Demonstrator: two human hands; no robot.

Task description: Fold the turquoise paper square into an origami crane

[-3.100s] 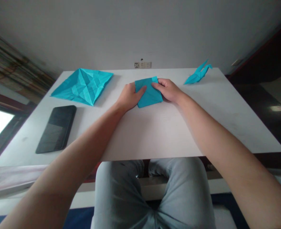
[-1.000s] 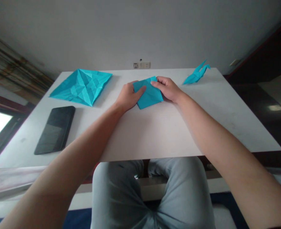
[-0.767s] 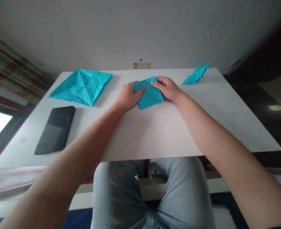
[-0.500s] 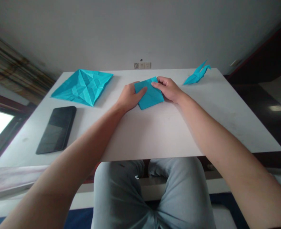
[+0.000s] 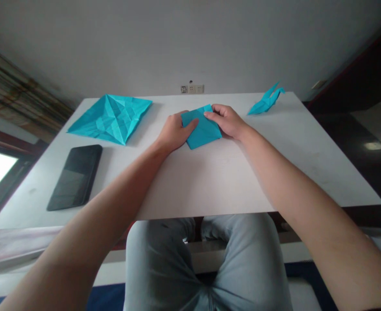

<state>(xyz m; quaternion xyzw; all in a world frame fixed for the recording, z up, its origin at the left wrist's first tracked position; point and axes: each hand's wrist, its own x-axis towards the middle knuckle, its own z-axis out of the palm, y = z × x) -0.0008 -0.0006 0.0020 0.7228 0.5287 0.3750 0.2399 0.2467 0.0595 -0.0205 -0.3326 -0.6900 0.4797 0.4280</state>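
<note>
A folded square of blue origami paper (image 5: 205, 131) is held between my two hands, just above or on the white table; I cannot tell which. My left hand (image 5: 176, 131) grips its left side, thumb lying across the top face and fingers hidden behind. At the upper right corner, my right hand (image 5: 228, 121) pinches the paper between thumb and fingers. Faint crease lines run over the paper's face.
On the white table (image 5: 209, 185), a creased blue sheet (image 5: 112, 119) lies at the back left. A black phone (image 5: 76, 176) rests nearer on the left. One blue paper crane (image 5: 266, 103) stands at the back right. Wall sockets (image 5: 192, 89) show behind the table.
Both hands keep the same grip on the folded paper. The whole view has shifted very slightly; nothing on the table has visibly moved.
</note>
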